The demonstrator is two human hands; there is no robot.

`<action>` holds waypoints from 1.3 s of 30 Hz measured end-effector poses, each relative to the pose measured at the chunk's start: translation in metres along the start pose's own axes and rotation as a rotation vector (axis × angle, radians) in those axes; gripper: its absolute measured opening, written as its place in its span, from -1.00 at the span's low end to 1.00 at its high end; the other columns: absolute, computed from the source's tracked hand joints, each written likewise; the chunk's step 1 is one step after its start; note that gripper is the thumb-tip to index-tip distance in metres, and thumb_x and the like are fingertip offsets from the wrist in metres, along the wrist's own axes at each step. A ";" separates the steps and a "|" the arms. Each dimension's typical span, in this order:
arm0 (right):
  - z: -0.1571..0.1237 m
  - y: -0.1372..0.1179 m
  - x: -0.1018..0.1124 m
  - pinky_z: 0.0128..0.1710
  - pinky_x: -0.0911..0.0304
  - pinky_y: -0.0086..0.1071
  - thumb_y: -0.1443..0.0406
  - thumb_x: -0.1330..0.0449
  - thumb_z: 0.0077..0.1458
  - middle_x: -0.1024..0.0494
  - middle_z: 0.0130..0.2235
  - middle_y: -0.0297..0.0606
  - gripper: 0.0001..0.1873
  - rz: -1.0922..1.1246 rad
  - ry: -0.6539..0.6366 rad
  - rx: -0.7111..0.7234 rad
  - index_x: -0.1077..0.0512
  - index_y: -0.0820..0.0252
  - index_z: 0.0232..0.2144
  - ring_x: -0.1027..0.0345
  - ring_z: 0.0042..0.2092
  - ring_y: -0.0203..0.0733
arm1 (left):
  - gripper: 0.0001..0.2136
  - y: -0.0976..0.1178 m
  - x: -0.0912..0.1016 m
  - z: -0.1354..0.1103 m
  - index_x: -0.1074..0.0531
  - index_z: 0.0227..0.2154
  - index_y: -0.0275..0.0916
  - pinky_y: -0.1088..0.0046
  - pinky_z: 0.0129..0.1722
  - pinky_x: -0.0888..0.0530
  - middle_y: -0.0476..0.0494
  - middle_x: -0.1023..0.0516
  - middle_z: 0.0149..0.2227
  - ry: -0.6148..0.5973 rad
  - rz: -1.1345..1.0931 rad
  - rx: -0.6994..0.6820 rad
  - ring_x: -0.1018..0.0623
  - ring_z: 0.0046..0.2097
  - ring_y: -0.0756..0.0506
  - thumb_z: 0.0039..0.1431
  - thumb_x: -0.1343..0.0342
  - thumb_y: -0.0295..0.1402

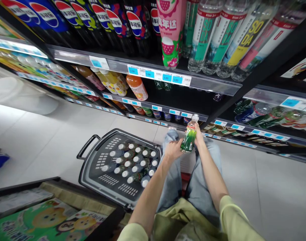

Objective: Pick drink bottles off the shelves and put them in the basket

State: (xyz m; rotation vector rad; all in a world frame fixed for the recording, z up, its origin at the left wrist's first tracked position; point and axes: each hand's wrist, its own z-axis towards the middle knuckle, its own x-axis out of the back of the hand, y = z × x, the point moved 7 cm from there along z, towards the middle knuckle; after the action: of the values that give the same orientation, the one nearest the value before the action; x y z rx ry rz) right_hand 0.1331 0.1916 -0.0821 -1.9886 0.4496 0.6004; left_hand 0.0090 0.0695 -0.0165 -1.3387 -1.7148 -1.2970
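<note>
- Above our knees, head view, our left hand and right hand hold a green-labelled plastic bottle, fingers curled on it, some hidden; its print is unreadable.
- We see its long axis slanting, cap toward the drinks shelf, base toward us.
- Pale floor tiles spread below; a grey shopping basket of white-capped bottles stands at our left.

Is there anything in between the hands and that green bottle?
Nothing visible: the right hand holds the green bottle from its right side, and the left hand is right at its lower left.
</note>
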 end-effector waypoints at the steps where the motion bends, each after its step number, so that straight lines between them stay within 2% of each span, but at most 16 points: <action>1: -0.001 0.000 -0.001 -0.37 -0.62 -0.23 -0.07 -0.49 0.00 -0.68 -0.35 -0.30 -0.47 0.003 0.007 -0.020 -0.49 0.05 -0.12 -0.63 -0.36 -0.06 | -0.49 0.000 0.000 0.000 -0.34 0.28 -0.13 0.21 0.05 -0.53 -0.25 -0.70 -0.08 -0.001 0.000 0.001 -0.69 -0.02 -0.29 0.32 -0.16 -0.15; 4: -0.006 -0.001 -0.008 -0.35 -0.63 -0.19 -0.15 -0.34 0.15 -0.71 -0.29 -0.15 -0.47 0.060 -0.025 -0.107 -0.52 0.14 -0.11 -0.66 -0.29 0.02 | -0.50 -0.001 0.000 0.000 -0.35 0.26 -0.14 0.20 0.04 -0.53 -0.25 -0.70 -0.08 0.007 -0.008 0.012 -0.69 -0.02 -0.30 0.32 -0.16 -0.14; 6: -0.010 -0.005 -0.017 -0.28 -0.65 -0.10 -0.20 -0.18 0.25 -0.74 -0.15 -0.03 -0.40 0.139 -0.083 -0.132 -0.54 0.19 -0.07 -0.68 -0.15 0.10 | -0.48 -0.003 0.000 0.001 -0.35 0.26 -0.15 0.19 0.04 -0.53 -0.27 -0.70 -0.08 0.014 -0.021 0.020 -0.69 -0.02 -0.31 0.31 -0.17 -0.10; 8: -0.014 -0.009 -0.025 -0.18 -0.65 -0.01 -0.17 -0.09 0.32 -0.72 -0.02 0.00 -0.40 0.200 -0.134 -0.143 -0.55 0.20 -0.02 -0.66 -0.01 0.15 | -0.46 -0.004 0.000 0.001 -0.35 0.27 -0.15 0.19 0.04 -0.53 -0.27 -0.70 -0.08 0.016 -0.031 0.025 -0.69 -0.03 -0.32 0.31 -0.18 -0.07; 11: -0.015 -0.008 -0.029 -0.12 -0.65 -0.01 -0.06 -0.13 0.33 -0.71 0.03 -0.04 -0.49 0.210 -0.151 -0.179 -0.56 0.20 0.00 -0.64 0.05 0.14 | -0.47 -0.003 0.000 0.000 -0.37 0.26 -0.16 0.19 0.03 -0.52 -0.27 -0.71 -0.09 0.017 -0.040 0.024 -0.68 -0.04 -0.32 0.30 -0.19 -0.09; 17: -0.008 -0.004 -0.018 -0.11 -0.66 -0.04 -0.01 -0.29 0.26 -0.73 -0.02 -0.03 -0.55 0.183 -0.127 -0.160 -0.52 0.22 -0.03 -0.65 0.04 0.13 | -0.49 -0.002 0.001 0.000 -0.38 0.27 -0.18 0.19 0.01 -0.52 -0.30 -0.70 -0.11 0.026 -0.043 0.023 -0.68 -0.06 -0.34 0.29 -0.18 -0.19; 19: -0.005 -0.004 -0.012 -0.13 -0.66 -0.05 0.02 -0.37 0.21 -0.74 -0.10 -0.08 -0.59 0.156 -0.098 -0.121 -0.49 0.17 -0.06 -0.68 -0.04 0.09 | -0.48 -0.002 0.001 0.000 -0.38 0.27 -0.18 0.19 0.02 -0.51 -0.30 -0.70 -0.12 0.020 -0.041 0.020 -0.68 -0.07 -0.33 0.27 -0.19 -0.22; 23: -0.003 -0.007 -0.006 -0.25 -0.66 -0.16 0.07 -0.44 0.14 -0.73 -0.22 -0.27 -0.63 0.087 -0.051 0.002 -0.44 0.07 -0.13 -0.66 -0.32 -0.10 | -0.48 -0.001 0.000 0.000 -0.38 0.26 -0.18 0.19 0.03 -0.51 -0.28 -0.70 -0.12 0.019 -0.048 0.007 -0.67 -0.06 -0.32 0.27 -0.20 -0.20; 25: -0.002 -0.007 -0.006 -0.28 -0.65 -0.20 0.07 -0.45 0.14 -0.72 -0.25 -0.31 -0.63 0.078 -0.052 0.023 -0.45 0.05 -0.13 -0.64 -0.36 -0.13 | -0.48 -0.001 0.000 0.000 -0.37 0.26 -0.17 0.19 0.02 -0.52 -0.28 -0.70 -0.11 0.018 -0.048 0.007 -0.67 -0.05 -0.33 0.27 -0.20 -0.18; 27: -0.002 -0.004 -0.005 -0.27 -0.65 -0.20 0.04 -0.44 0.15 -0.72 -0.26 -0.31 -0.61 0.092 -0.045 -0.003 -0.46 0.04 -0.10 -0.66 -0.34 -0.11 | -0.48 -0.001 -0.001 0.000 -0.37 0.26 -0.16 0.20 0.03 -0.52 -0.27 -0.70 -0.10 0.011 -0.041 0.011 -0.67 -0.04 -0.33 0.28 -0.20 -0.15; 30: -0.001 0.002 -0.003 -0.26 -0.65 -0.18 -0.05 -0.39 0.19 -0.73 -0.26 -0.20 -0.56 0.113 -0.026 -0.107 -0.49 0.11 -0.09 -0.67 -0.31 -0.04 | -0.48 -0.002 -0.002 0.001 -0.37 0.25 -0.14 0.20 0.03 -0.51 -0.26 -0.70 -0.09 0.003 -0.040 0.013 -0.68 -0.03 -0.32 0.28 -0.21 -0.12; 32: -0.003 0.002 -0.004 -0.25 -0.65 -0.14 -0.14 -0.29 0.23 -0.73 -0.26 -0.10 -0.49 0.138 -0.029 -0.163 -0.52 0.16 -0.10 -0.67 -0.29 0.01 | -0.48 -0.002 -0.002 0.001 -0.37 0.24 -0.15 0.20 0.02 -0.51 -0.27 -0.70 -0.09 0.004 -0.051 0.012 -0.68 -0.03 -0.32 0.28 -0.21 -0.11; 34: -0.006 -0.002 -0.009 -0.23 -0.66 -0.08 -0.20 -0.16 0.28 -0.74 -0.19 -0.05 -0.41 0.185 -0.058 -0.162 -0.54 0.18 -0.06 -0.69 -0.22 0.07 | -0.51 -0.002 -0.001 0.000 -0.37 0.24 -0.16 0.21 0.00 -0.51 -0.27 -0.70 -0.09 0.008 -0.065 0.016 -0.68 -0.04 -0.32 0.30 -0.20 -0.13; 36: -0.010 -0.008 -0.017 -0.19 -0.66 -0.03 -0.18 -0.10 0.32 -0.74 -0.07 -0.04 -0.39 0.224 -0.107 -0.144 -0.54 0.17 0.02 -0.69 -0.11 0.11 | -0.53 -0.002 0.001 0.000 -0.39 0.22 -0.17 0.21 0.00 -0.50 -0.27 -0.71 -0.09 0.010 -0.069 0.021 -0.68 -0.05 -0.32 0.32 -0.19 -0.13; 39: -0.014 -0.010 -0.027 -0.16 -0.66 -0.03 -0.07 -0.14 0.32 -0.72 0.02 -0.06 -0.48 0.223 -0.148 -0.163 -0.53 0.16 0.07 -0.67 -0.03 0.12 | -0.54 -0.002 0.003 -0.001 -0.43 0.19 -0.17 0.21 0.00 -0.50 -0.29 -0.71 -0.11 0.013 -0.066 0.024 -0.68 -0.06 -0.33 0.30 -0.19 -0.12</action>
State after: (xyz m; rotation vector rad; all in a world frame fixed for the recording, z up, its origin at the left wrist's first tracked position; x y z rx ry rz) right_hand 0.1201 0.1854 -0.0536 -2.0436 0.5498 0.9438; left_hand 0.0063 0.0698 -0.0143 -1.2674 -1.7734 -1.3144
